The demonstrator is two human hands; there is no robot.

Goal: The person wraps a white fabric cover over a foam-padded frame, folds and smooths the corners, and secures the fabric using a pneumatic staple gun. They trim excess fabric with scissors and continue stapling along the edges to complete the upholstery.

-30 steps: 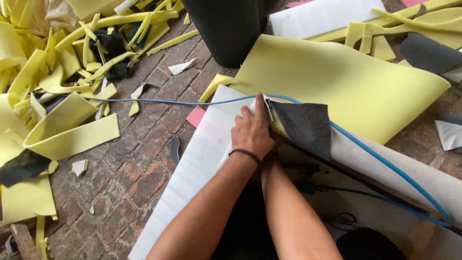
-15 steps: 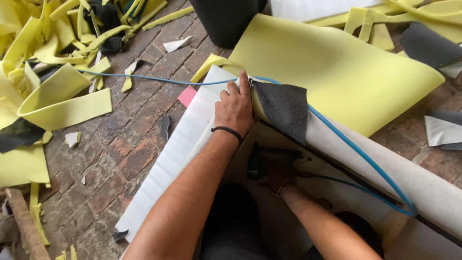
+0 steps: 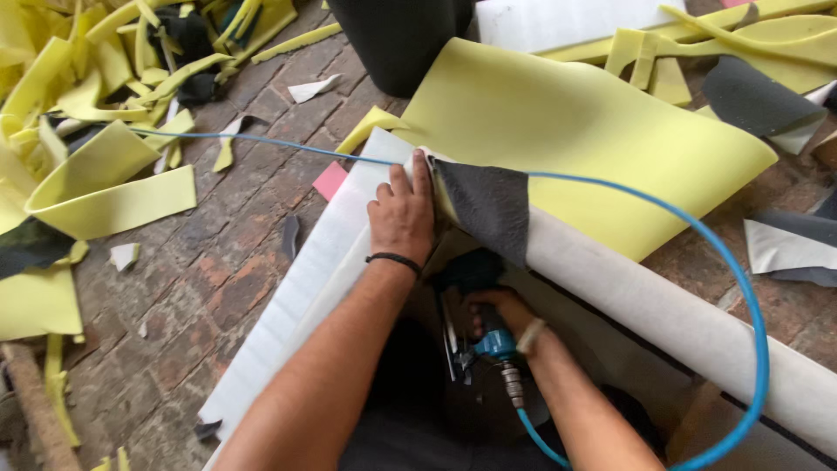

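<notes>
Grey fabric flap (image 3: pixel 488 209) is pinned flat by my open left hand (image 3: pixel 401 214) so my right hand (image 3: pixel 493 310), gripping the blue pneumatic stapler (image 3: pixel 488 336), can reach beneath.

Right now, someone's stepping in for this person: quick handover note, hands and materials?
Left hand: flat, pressing the white fabric down at the corner beside the grey fabric flap.
Right hand: gripping the air stapler, which hangs on the blue hose and sits low, under the padded edge.
Yellow foam sheet lies beyond the corner; foam offcuts cover the brick floor.
Done: fabric pulled over the corner.
Left: no staples are visible; the grey flap is loose.
</notes>
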